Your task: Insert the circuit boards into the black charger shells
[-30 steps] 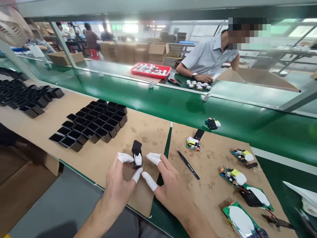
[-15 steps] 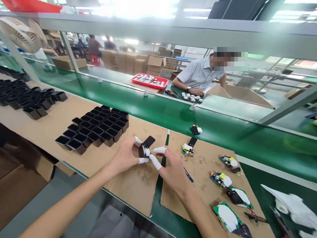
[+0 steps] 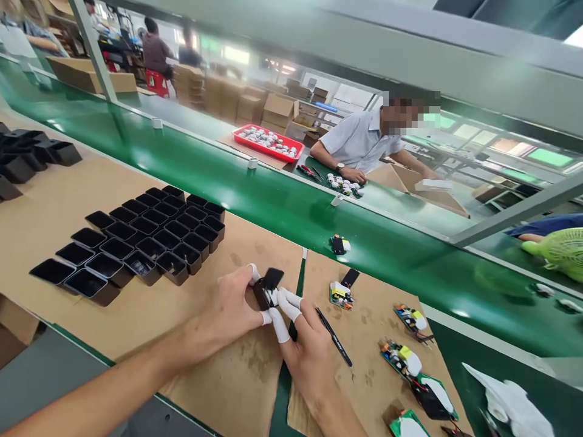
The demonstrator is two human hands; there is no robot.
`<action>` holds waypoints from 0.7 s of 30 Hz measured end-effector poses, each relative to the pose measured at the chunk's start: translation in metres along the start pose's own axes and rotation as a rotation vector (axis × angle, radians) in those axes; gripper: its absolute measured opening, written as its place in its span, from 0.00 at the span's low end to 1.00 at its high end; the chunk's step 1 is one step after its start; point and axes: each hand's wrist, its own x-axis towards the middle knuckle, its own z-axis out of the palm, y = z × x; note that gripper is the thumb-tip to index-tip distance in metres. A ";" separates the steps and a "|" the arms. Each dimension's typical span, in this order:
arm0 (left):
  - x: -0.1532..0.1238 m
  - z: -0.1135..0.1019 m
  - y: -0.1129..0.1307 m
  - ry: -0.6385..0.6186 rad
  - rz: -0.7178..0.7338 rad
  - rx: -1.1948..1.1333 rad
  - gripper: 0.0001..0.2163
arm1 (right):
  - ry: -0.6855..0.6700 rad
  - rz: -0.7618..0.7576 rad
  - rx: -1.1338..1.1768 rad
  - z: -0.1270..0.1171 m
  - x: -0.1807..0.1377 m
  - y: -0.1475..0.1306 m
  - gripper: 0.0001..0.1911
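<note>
Pinching the black case [image 3: 261, 295] over cardboard [image 3: 218, 388], right of the case rows [image 3: 144, 226], your left hand [image 3: 230, 308] apparently steadies it for your right hand [image 3: 306, 347], bunched at the white insert [image 3: 272, 297], though whether pinching it is unclear.

The right cardboard sheet [image 3: 364, 391] bears five circuit boards [image 3: 341, 295] and one pair of tweezers [image 3: 335, 338]; one black case [image 3: 261, 295] is held.

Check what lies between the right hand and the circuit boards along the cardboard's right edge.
In the head view, black tweezers lie on the cardboard between the right hand and those circuit boards.
</note>
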 end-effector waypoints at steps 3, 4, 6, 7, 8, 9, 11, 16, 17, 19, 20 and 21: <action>0.003 0.000 0.000 -0.021 -0.038 -0.042 0.18 | -0.053 -0.023 0.025 -0.002 0.004 0.000 0.20; 0.008 -0.003 0.002 -0.038 -0.064 -0.123 0.19 | -0.048 -0.004 0.039 -0.003 0.005 0.002 0.21; 0.021 -0.019 0.007 -0.073 -0.128 -0.402 0.21 | 0.008 0.087 0.085 -0.006 0.005 0.009 0.24; 0.027 -0.033 0.011 -0.062 -0.169 -0.577 0.24 | 0.048 0.142 0.112 -0.008 0.005 0.014 0.25; 0.032 -0.050 0.016 -0.038 -0.189 -0.720 0.25 | 0.094 0.197 0.141 -0.009 0.004 0.020 0.23; 0.034 -0.069 0.021 -0.025 -0.183 -0.831 0.23 | 0.111 0.231 0.167 -0.010 0.004 0.027 0.22; 0.028 -0.111 0.033 0.041 -0.119 -0.981 0.22 | 0.141 0.242 0.188 -0.009 0.003 0.039 0.20; -0.041 -0.183 0.066 0.343 0.133 -1.243 0.25 | 0.082 0.180 0.106 0.003 0.010 0.042 0.19; -0.057 -0.190 0.070 0.417 0.168 -1.223 0.24 | 0.079 0.156 0.077 0.003 0.013 0.038 0.17; -0.085 -0.198 0.076 0.607 0.223 -1.081 0.19 | 0.052 0.125 0.029 0.002 0.017 0.027 0.18; -0.095 -0.202 0.077 0.702 0.240 -0.982 0.17 | 0.014 0.131 0.007 0.001 0.019 0.023 0.19; -0.104 -0.204 0.078 0.773 0.250 -0.891 0.15 | -0.026 0.143 -0.009 0.000 0.020 0.019 0.20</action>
